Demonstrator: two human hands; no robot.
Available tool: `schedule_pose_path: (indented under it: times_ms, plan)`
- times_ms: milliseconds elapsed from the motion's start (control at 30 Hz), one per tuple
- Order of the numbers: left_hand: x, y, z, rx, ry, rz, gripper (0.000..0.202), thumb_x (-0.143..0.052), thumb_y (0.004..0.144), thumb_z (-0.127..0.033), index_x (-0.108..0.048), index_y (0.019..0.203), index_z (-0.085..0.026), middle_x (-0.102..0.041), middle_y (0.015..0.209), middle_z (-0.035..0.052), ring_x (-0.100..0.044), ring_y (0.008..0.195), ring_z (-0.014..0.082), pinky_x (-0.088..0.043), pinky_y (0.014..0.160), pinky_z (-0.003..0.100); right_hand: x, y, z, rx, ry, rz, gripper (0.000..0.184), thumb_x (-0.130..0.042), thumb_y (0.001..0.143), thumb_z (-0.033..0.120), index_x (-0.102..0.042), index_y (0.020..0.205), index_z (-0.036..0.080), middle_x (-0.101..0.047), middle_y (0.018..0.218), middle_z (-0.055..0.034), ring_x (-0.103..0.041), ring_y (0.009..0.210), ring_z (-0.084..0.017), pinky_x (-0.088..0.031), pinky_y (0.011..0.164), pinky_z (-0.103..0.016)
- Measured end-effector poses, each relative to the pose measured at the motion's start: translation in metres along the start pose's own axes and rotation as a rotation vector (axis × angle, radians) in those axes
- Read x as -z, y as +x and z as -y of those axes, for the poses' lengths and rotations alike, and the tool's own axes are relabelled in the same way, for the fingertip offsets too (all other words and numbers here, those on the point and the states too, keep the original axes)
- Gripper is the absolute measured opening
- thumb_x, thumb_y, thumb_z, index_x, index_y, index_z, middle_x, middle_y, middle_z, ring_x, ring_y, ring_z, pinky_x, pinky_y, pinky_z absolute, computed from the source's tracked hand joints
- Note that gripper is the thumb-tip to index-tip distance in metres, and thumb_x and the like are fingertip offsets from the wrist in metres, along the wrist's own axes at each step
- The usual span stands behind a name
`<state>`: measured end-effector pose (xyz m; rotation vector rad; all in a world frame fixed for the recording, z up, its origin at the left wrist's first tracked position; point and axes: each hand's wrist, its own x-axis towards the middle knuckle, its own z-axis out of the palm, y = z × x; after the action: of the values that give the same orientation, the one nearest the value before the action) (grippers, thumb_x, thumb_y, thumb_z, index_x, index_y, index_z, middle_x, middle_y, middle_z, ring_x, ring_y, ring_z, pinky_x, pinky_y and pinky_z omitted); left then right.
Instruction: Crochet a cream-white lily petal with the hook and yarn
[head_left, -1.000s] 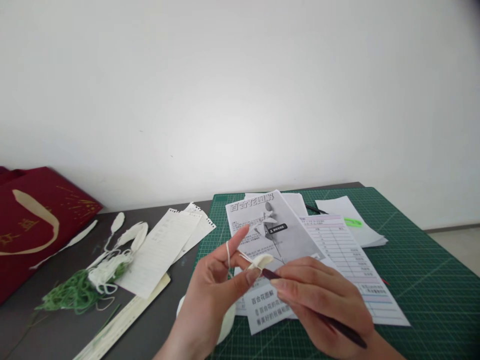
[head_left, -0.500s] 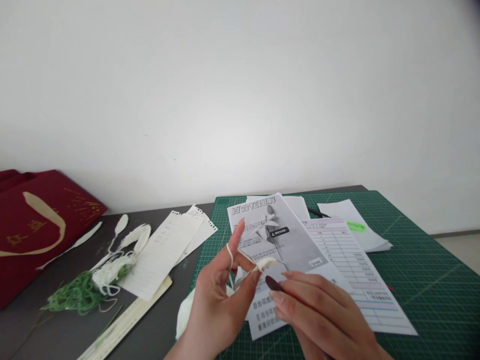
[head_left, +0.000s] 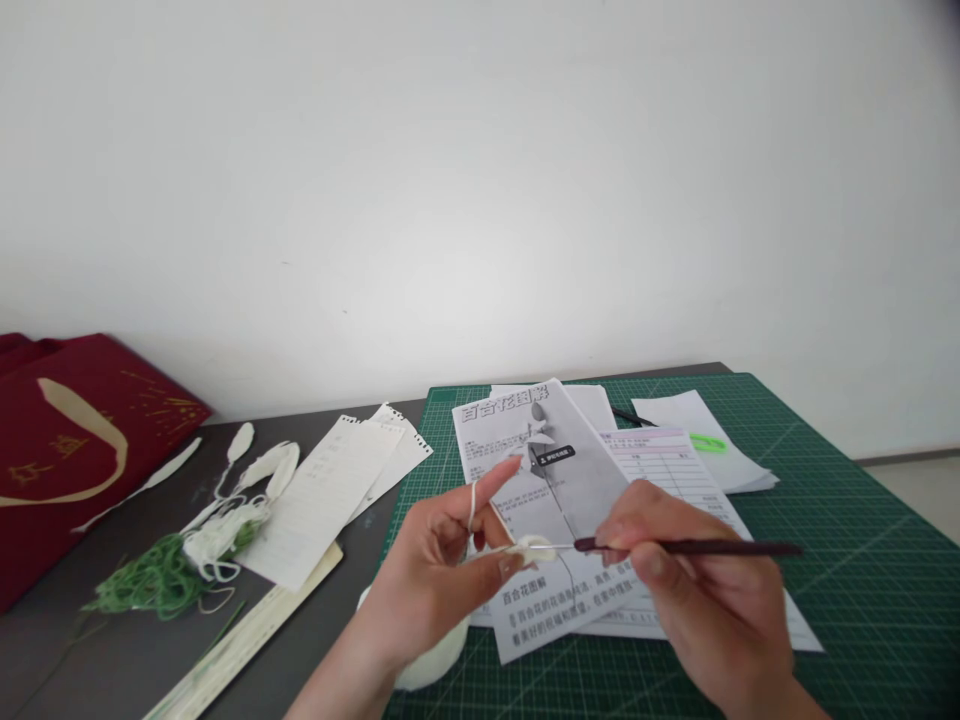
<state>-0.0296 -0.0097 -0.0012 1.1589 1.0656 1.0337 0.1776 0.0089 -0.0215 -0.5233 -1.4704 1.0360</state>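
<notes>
Item: white crochet piece [head_left: 534, 548], small, in the lower centre of the frame, held above the surface [head_left: 112, 660] and pinched between thumb and fingers of the left hand [head_left: 442, 560]. A strand of white yarn [head_left: 472, 497] loops round that hand's raised forefinger. The dark crochet hook [head_left: 697, 547] lies level, tip at the piece; the right hand [head_left: 705, 600] is closed round its shaft, lower right. Beneath both is an instruction sheet [head_left: 540, 450] on a green cutting mat [head_left: 862, 560]. A white yarn ball [head_left: 431, 665] sits under the left wrist, partly hidden. Lower left — green yarn tangle [head_left: 142, 585], white petals [head_left: 262, 465], lined paper [head_left: 322, 500]. Left edge — red bag [head_left: 67, 450].
</notes>
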Motion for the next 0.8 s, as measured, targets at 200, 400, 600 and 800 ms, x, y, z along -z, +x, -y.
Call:
schedule_pose_path:
  times_ms: [200,400,600,800]
  plan:
    - [-0.005,0.001,-0.003,-0.046,0.026,-0.019,0.020,-0.073,0.072,-0.016,-0.077,0.091,-0.021,-0.058,0.061,-0.0035,-0.053,0.069,0.0146,-0.039,0.090,0.035,-0.004,0.010,-0.011,-0.324,0.360,-0.106,0.013,-0.065,0.086,0.028,-0.074,0.081,0.020,-0.067,0.062,0.0000,-0.061,0.056,-0.010,-0.049,0.056,-0.021]
    - [-0.009,0.002,0.008,-0.105,-0.090,-0.054,0.043,-0.074,0.073,-0.016,-0.070,0.114,-0.030,-0.059,0.064,-0.0050,-0.052,0.066,0.0126,-0.043,0.083,0.031,-0.016,0.012,-0.014,-0.452,0.460,-0.156,0.011,-0.070,0.082,0.029,-0.075,0.080,0.019,-0.070,0.061,0.0000,-0.062,0.052,-0.008,-0.052,0.051,-0.016]
    - [-0.017,0.003,0.010,-0.050,-0.092,-0.197,0.044,-0.077,0.071,-0.020,-0.070,0.113,-0.031,-0.062,0.074,-0.0025,-0.056,0.083,0.0170,-0.042,0.084,0.032,-0.021,0.003,-0.014,-0.211,0.108,-0.148,0.012,-0.064,0.086,0.019,-0.074,0.091,0.025,-0.072,0.069,0.0013,-0.066,0.063,-0.011,-0.054,0.060,-0.019]
    - [-0.023,0.005,0.007,-0.009,-0.073,-0.290,0.042,-0.077,0.072,-0.020,-0.071,0.112,-0.030,-0.058,0.065,-0.0048,-0.054,0.076,0.0133,-0.039,0.088,0.030,-0.024,-0.001,-0.008,0.210,-0.284,-0.053,0.032,-0.057,0.079,-0.003,-0.068,0.104,0.015,-0.073,0.085,-0.0067,-0.068,0.074,-0.016,-0.056,0.064,-0.026]
